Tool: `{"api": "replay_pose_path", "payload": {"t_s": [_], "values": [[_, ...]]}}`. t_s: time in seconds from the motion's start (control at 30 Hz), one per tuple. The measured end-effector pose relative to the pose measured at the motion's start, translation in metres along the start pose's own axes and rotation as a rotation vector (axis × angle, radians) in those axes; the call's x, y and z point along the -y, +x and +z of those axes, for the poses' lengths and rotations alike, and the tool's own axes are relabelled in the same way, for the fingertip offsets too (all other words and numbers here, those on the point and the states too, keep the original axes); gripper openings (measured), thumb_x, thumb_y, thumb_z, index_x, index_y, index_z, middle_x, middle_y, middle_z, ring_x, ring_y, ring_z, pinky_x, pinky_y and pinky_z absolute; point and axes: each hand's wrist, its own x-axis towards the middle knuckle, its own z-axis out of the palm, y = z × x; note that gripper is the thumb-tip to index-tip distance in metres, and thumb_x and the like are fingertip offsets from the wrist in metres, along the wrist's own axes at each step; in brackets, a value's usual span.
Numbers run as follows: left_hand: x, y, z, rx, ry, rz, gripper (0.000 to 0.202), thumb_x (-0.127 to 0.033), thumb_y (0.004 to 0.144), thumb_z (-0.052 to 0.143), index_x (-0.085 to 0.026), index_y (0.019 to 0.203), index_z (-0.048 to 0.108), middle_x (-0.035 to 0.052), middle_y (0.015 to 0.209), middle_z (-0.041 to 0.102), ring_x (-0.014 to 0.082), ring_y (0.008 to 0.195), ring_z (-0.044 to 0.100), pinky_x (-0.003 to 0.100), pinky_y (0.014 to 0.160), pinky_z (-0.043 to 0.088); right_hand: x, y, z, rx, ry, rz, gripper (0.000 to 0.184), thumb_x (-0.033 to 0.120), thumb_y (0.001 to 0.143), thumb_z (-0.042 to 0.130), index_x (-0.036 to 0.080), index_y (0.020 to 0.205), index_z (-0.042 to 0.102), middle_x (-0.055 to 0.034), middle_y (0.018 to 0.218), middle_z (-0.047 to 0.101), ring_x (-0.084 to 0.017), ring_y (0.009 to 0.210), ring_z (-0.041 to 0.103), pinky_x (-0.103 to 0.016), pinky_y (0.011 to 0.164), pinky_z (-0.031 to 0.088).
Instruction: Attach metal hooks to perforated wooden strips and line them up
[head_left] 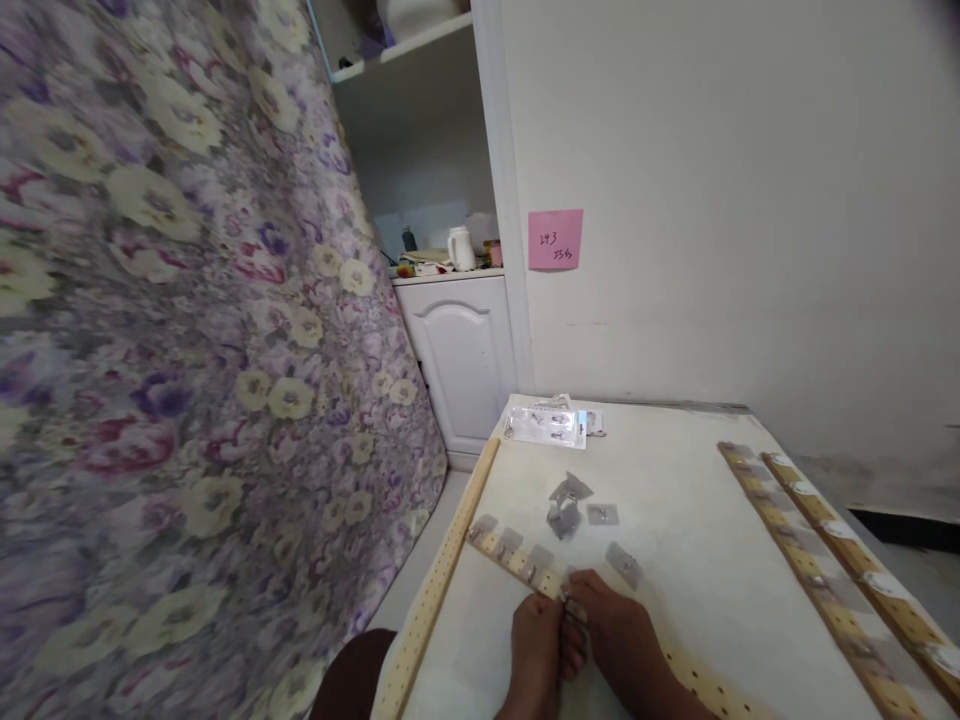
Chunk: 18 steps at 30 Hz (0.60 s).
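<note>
A pale perforated wooden strip (517, 565) lies slantwise on the white tabletop, with several small grey squares bearing shiny metal pieces along it. My left hand (536, 640) is closed around the strip at its near side. Beside it, my right hand (611, 615) is closed, its fingertips pinched at a small metal piece (564, 595) on the strip. What lies under the fingers is mostly hidden. Beyond the hands are a loose grey square (622, 565), a second one (602, 514) with a metal piece on it, and a heap of grey squares (567, 508).
Two wooden strips with attached pieces, the inner strip (817, 585) and the outer strip (862, 560), run along the right side. A bare perforated strip (442, 580) follows the left edge. Blister packs (544, 425) lie at the back, near the wall. A floral curtain (187, 350) hangs left.
</note>
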Motion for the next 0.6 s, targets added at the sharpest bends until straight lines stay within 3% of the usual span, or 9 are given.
{"api": "replay_pose_path", "payload": {"t_s": [0.23,0.4,0.6], "values": [[-0.001,-0.001,0.0,0.002,-0.021,0.03,0.029,-0.045,0.069,0.054,-0.018,0.059,0.049,-0.0008,0.042,0.058,0.0067,0.028,0.044,0.018,0.032,0.023,-0.003,0.0,0.0,-0.048,0.083,-0.045,0.031,0.01,0.084,0.04,0.026,0.091,0.066,-0.0021,0.106,0.069,-0.013,0.081,0.069,-0.021,0.071,0.052],[-0.001,-0.003,0.001,0.011,-0.06,0.048,0.03,-0.048,0.069,0.053,-0.019,0.062,0.048,-0.0014,0.043,0.058,0.0071,0.03,0.045,0.018,0.033,0.023,-0.008,-0.006,-0.002,-0.094,0.15,-0.066,0.043,0.006,0.08,0.036,0.024,0.109,0.062,-0.0065,0.115,0.066,-0.015,0.095,0.067,-0.024,0.079,0.053],[-0.003,-0.001,0.001,0.006,-0.055,0.023,0.031,-0.048,0.07,0.051,-0.018,0.063,0.049,-0.0016,0.041,0.057,0.0079,0.028,0.044,0.018,0.032,0.023,-0.008,-0.012,-0.007,-0.046,0.097,-0.044,0.04,0.008,0.082,0.037,0.027,0.107,0.062,-0.005,0.117,0.065,-0.015,0.092,0.068,-0.024,0.075,0.053]]}}
